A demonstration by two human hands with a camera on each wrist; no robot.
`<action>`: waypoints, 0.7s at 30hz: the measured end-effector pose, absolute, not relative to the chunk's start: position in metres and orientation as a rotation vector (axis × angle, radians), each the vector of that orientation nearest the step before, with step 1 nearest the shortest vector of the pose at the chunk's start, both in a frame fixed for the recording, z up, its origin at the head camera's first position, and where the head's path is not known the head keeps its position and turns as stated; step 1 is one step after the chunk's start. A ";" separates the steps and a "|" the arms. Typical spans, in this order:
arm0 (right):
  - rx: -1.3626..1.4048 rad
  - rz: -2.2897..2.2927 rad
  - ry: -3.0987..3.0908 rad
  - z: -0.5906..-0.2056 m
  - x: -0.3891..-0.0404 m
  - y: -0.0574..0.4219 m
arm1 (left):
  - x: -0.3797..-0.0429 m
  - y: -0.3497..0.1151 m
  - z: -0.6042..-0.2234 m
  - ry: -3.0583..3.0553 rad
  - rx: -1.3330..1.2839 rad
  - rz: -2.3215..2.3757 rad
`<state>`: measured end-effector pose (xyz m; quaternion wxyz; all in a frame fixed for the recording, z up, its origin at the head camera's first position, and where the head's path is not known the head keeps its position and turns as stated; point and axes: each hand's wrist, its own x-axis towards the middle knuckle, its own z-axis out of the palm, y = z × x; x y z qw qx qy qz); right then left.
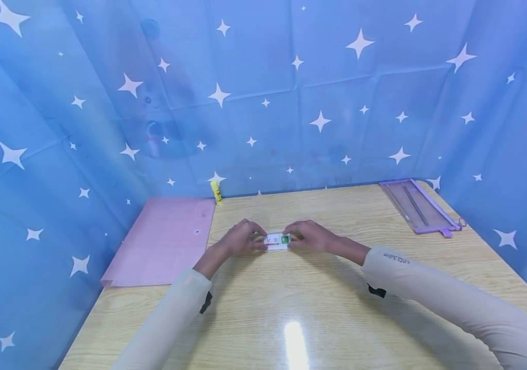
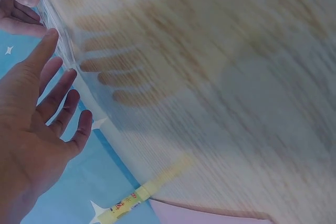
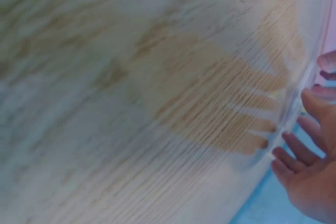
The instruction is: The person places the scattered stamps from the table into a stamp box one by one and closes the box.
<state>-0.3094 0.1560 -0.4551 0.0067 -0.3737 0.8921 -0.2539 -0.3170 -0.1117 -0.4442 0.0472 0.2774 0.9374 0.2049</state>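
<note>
A small flat white pack [image 1: 276, 241] with red lettering and a green patch at its right end lies near the middle of the table, between the two hands. My left hand [image 1: 243, 237] holds its left end, the thumb at the near edge and a finger at the far edge. The right hand [image 1: 311, 237] grips the other end in much the same way. Seen low from the left wrist, the left hand [image 2: 47, 114] has its lower fingers spread apart. The right wrist view shows the right hand [image 3: 315, 156] with its fingertips close to the tabletop.
On the left lies a pink translucent folder [image 1: 166, 241], with a yellow glue stick [image 1: 216, 192] standing by its far corner. A purple zip pouch [image 1: 418, 205] holding thin rods lies at the back right. A blue star-patterned curtain [image 1: 263, 118] hangs behind the wood-grain table [image 1: 254, 318].
</note>
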 end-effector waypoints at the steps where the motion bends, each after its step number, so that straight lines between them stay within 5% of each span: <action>1: -1.168 -0.793 2.789 -0.455 -0.309 0.156 | -0.317 -0.112 -0.444 2.859 0.848 0.623; 21: -1.166 -0.801 2.774 -0.455 -0.305 0.157 | -0.316 -0.110 -0.445 2.835 0.869 0.621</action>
